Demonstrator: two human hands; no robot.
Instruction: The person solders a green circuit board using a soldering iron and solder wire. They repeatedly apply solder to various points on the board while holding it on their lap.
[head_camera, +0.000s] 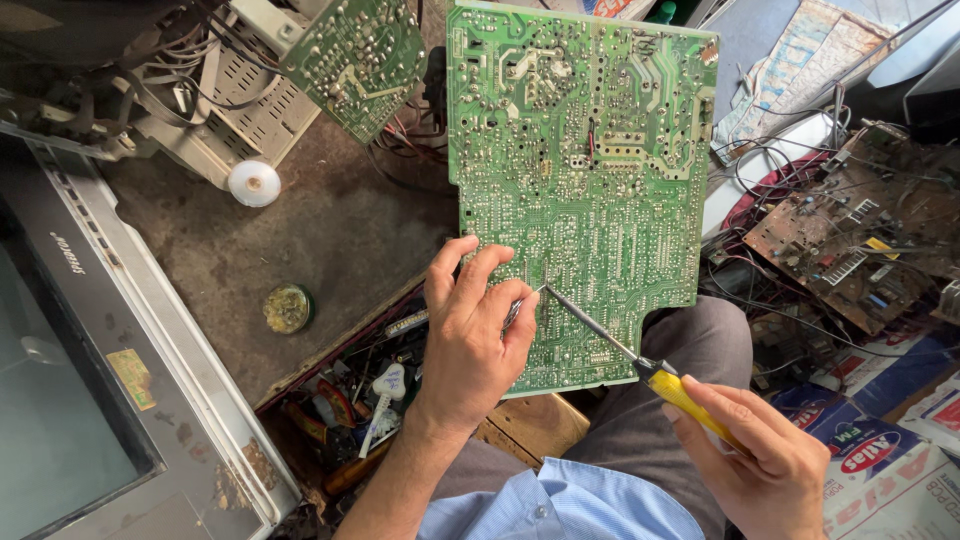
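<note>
Head view: large green printed circuit board (580, 190) rests solder side up on the lap, tilted toward the person so joints face them. Left hand (470, 340) pinches thin solder wire (516, 310) at the board, fingers closed. Right hand (770, 460) wraps shut around yellow-handled soldering iron (640, 365), tip meeting the wire. Round flux tin (288, 308) sits within reach on grey worktop (330, 240).

A grey old-style television set (110, 340) lies left, a small round white spool (254, 184) and a round green tin (288, 308) (lid off) on the brown worktop (330, 230).
</note>
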